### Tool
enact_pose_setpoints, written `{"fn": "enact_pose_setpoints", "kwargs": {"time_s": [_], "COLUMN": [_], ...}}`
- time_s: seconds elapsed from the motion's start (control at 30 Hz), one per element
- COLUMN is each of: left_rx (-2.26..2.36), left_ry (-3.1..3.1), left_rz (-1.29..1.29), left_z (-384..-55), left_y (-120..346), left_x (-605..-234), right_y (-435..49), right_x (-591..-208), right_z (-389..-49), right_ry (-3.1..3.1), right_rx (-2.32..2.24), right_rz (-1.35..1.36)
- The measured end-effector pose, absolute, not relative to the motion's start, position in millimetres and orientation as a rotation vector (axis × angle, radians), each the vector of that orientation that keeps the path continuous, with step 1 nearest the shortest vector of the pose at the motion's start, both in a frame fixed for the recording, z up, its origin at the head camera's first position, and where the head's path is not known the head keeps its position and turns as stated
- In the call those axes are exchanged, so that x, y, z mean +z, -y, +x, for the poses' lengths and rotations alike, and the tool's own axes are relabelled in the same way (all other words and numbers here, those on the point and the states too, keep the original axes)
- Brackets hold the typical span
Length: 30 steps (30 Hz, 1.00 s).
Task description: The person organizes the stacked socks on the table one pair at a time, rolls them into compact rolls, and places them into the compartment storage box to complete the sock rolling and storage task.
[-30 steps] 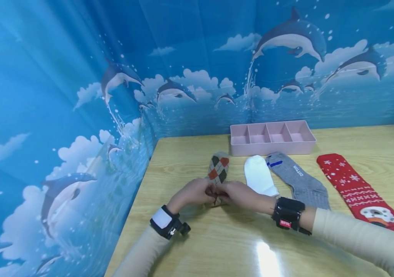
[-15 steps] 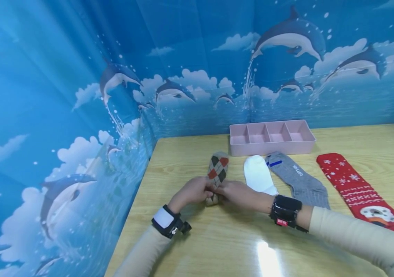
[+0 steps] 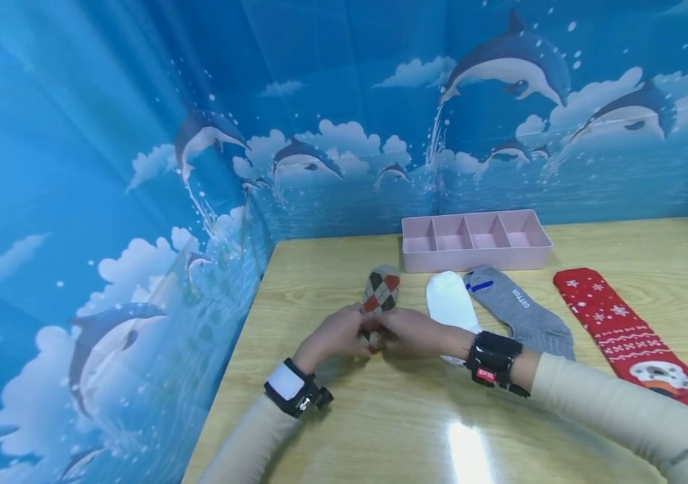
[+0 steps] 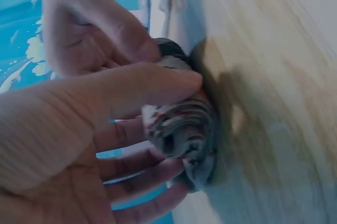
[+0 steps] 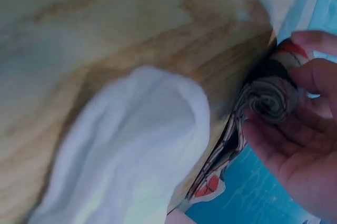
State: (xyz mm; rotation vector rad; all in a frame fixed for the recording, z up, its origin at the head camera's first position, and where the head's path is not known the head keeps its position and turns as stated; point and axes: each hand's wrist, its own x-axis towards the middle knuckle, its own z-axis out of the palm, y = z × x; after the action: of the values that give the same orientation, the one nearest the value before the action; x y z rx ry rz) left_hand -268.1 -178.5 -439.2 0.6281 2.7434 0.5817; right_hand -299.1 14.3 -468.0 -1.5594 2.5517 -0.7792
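An argyle sock [image 3: 382,289] in beige, black and red lies lengthwise on the table, its far end flat. The near end is wound into a roll, whose spiral end [image 5: 268,100] faces the right wrist camera. My left hand [image 3: 339,334] grips one side of this roll, thumb on top and fingers behind, as the left wrist view shows. From the other side my right hand [image 3: 413,331] holds it between thumb and fingers. Close by the right hand lies a white sock [image 3: 451,302], partly covered by that wrist in the head view.
Behind the socks stands a pink box [image 3: 477,261] with several compartments. A grey sock [image 3: 522,310] and a red snowflake-patterned sock [image 3: 616,323] lie to the right on the wooden table [image 3: 380,430]. A blue dolphin curtain [image 3: 344,81] hangs along the back and left.
The loose near part of the argyle sock is now bunched into the roll between both hands. Both hands have shifted slightly forward, and the right wrist has moved a little left.
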Motion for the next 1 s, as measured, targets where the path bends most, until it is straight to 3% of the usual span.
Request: {"fn": "enact_pose_setpoints", "kwargs": {"time_s": [0.13,0.4,1.0], "left_rx": [0.539,0.334,0.608], "left_ry": [-2.739,-2.730,-2.634], "left_rz": [0.625,0.702,0.632], "left_z": [-272,-281,-285], "left_y": [178,172,188], "left_x": [-438,-426,-437], "right_y": [-15,-23,-18], "right_x": [-470,-481,-470], "right_z": [-290,-284,-294], "right_ry": [-2.629,-2.871,-2.610], "right_rx": [-0.770,-0.451,-0.855], "right_rz": [-1.492,-1.790,-1.269]}}
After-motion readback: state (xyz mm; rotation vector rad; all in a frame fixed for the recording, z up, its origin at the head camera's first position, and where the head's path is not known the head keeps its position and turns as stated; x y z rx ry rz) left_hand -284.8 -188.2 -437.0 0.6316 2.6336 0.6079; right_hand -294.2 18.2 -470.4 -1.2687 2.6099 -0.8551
